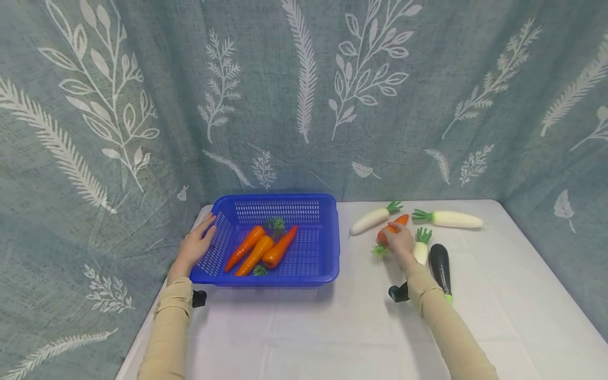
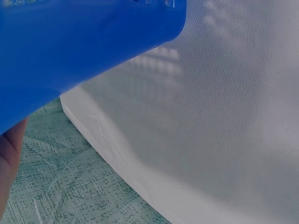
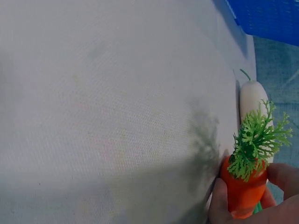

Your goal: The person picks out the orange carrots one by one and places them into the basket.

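My right hand (image 1: 399,240) holds an orange carrot (image 3: 245,189) between thumb and fingers, its leafy green top (image 3: 257,142) free of the grip. In the head view this carrot lies low among the vegetables right of the basket. My left hand (image 1: 196,247) rests against the left rim of a blue plastic basket (image 1: 263,281), with its fingers extended. Several carrots (image 1: 258,253) with green tops lie inside that basket. In the left wrist view, part of the left hand (image 2: 10,156) shows beside the blue wall; the rest is hidden.
White radishes lie around the right hand: one behind it (image 1: 370,220), one at the back right (image 1: 458,219), and one partly hidden by the arm (image 1: 420,252). A dark eggplant (image 1: 440,266) lies right of the forearm. A patterned curtain (image 1: 304,105) hangs behind the white-covered table (image 1: 304,327).
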A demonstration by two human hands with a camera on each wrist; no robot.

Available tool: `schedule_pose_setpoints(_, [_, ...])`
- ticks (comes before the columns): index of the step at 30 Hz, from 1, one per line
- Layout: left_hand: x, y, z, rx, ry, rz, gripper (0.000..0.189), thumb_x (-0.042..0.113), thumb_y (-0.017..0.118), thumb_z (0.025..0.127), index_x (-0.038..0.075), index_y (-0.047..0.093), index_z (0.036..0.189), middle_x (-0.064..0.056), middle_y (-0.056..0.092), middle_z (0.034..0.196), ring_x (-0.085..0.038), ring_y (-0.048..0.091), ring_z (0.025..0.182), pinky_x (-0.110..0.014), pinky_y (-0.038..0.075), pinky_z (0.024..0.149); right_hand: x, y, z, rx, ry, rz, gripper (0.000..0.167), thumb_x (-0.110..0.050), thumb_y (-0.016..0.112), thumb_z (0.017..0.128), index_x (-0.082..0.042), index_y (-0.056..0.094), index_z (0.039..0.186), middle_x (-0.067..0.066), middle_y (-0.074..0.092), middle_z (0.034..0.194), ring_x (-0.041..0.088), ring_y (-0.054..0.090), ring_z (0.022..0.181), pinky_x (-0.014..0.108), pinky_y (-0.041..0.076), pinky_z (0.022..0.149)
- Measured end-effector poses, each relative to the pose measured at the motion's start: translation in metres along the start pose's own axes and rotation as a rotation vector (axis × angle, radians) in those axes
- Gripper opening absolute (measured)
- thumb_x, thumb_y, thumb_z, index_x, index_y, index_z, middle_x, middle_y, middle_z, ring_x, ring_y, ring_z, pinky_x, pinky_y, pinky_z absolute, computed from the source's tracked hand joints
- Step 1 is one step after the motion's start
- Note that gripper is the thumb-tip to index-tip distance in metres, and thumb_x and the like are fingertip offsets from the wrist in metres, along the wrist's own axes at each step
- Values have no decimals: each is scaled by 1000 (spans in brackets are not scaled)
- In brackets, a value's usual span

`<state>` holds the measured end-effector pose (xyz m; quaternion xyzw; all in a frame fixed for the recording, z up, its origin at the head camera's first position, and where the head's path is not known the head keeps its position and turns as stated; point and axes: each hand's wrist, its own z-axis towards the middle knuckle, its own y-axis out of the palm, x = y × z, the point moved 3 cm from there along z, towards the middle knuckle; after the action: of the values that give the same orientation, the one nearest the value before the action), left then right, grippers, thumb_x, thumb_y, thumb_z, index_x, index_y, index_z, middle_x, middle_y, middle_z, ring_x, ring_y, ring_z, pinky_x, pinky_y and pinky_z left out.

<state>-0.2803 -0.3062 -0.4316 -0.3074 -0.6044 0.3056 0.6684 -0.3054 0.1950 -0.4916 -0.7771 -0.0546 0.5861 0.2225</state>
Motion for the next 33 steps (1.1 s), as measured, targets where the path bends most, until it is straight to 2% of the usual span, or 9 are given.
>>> schedule_pose_setpoints(5, [-1, 2, 0, -4, -3, -8, 52, 26, 36, 107, -3, 32, 149, -19, 21, 158, -48, 21, 141, -69, 12, 109, 2, -1, 0, -26, 20, 40, 49, -19, 50, 99, -1, 43, 144, 25, 39, 147, 30, 50, 114, 34, 50, 88])
schedule_pose_setpoints(10, [-3, 3, 0, -2, 3, -6, 52, 27, 36, 107, -3, 32, 149, -19, 21, 158, -48, 21, 141, -71, 11, 108, 1, -2, 0, -40, 34, 72, 50, -19, 52, 98, -2, 43, 145, 23, 38, 147, 20, 51, 97, 20, 48, 69])
schedule_pose_setpoints(13, [-3, 3, 0, -1, 3, -4, 52, 26, 36, 107, -3, 31, 149, -19, 21, 158, -49, 21, 141, -71, 11, 108, -3, -3, -1, -36, 25, 84, 51, -19, 52, 98, -3, 43, 145, 23, 37, 149, 19, 52, 95, 16, 46, 63])
schedule_pose_setpoints(18, [-1, 2, 0, -2, 1, 2, 52, 27, 35, 107, -2, 31, 150, -18, 21, 158, -48, 21, 141, -70, 11, 109, -10, -5, -4, -37, -1, 115, 50, -17, 52, 98, -1, 43, 145, 24, 34, 151, 28, 54, 111, 20, 52, 73])
schedule_pose_setpoints(22, [-1, 1, 1, -4, 1, 0, 52, 27, 35, 107, -2, 31, 150, -18, 20, 158, -48, 20, 141, -70, 10, 109, -14, -8, -10, -54, -19, 156, 50, -14, 52, 99, 1, 42, 145, 25, 33, 151, 29, 54, 113, 23, 54, 80])
schedule_pose_setpoints(24, [-1, 0, 1, -2, 3, -1, 51, 26, 36, 107, -2, 31, 150, -18, 21, 158, -48, 20, 141, -69, 11, 109, -15, -10, -11, -54, -22, 171, 49, -13, 53, 98, 1, 42, 144, 25, 33, 151, 28, 54, 112, 23, 54, 81])
schedule_pose_setpoints(28, [-1, 0, 1, 2, 6, 3, 51, 25, 36, 107, -2, 32, 150, -17, 21, 158, -47, 21, 141, -69, 12, 109, -19, -13, -10, -53, -26, 205, 49, -13, 54, 98, 1, 43, 144, 23, 33, 151, 17, 58, 97, 21, 55, 77])
schedule_pose_setpoints(31, [-1, 0, 0, 1, 5, 3, 51, 25, 36, 107, -2, 32, 149, -18, 21, 158, -48, 21, 141, -70, 12, 109, -22, -14, -11, -66, -25, 225, 50, -13, 55, 98, 1, 43, 144, 22, 32, 151, 8, 54, 85, 16, 53, 71])
schedule_pose_setpoints(33, [-1, 0, 1, -1, 6, 4, 51, 26, 36, 107, -2, 32, 149, -18, 21, 158, -48, 21, 141, -70, 12, 108, -24, -14, -12, -77, -27, 232, 50, -13, 55, 98, 1, 42, 144, 22, 32, 151, 7, 52, 85, 15, 52, 71])
